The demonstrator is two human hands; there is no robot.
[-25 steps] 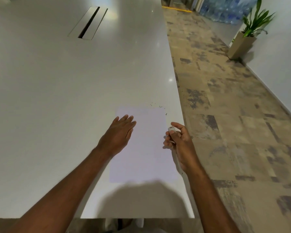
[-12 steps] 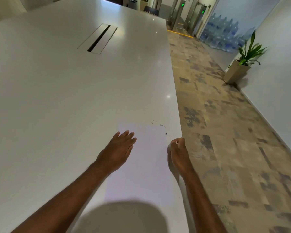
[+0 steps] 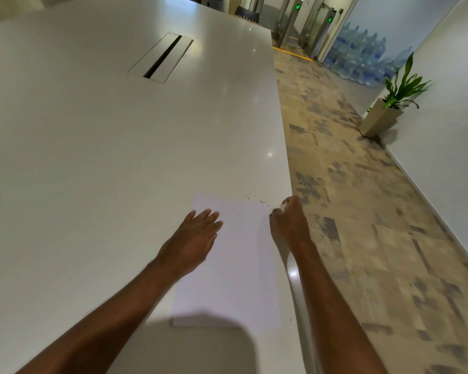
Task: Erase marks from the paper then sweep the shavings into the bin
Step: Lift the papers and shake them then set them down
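Right hand (image 3: 289,222), gripping the eraser (image 3: 283,205), has slid far to the shavings (image 3: 257,199) just left; flat left hand (image 3: 197,236) pins the paper (image 3: 235,265).

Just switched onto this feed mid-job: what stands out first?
A white sheet of paper lies near the right edge of the long white table. The left hand rests flat on the sheet, and the right hand grips a small white eraser at its far right corner. Dark shavings are scattered just beyond that corner.
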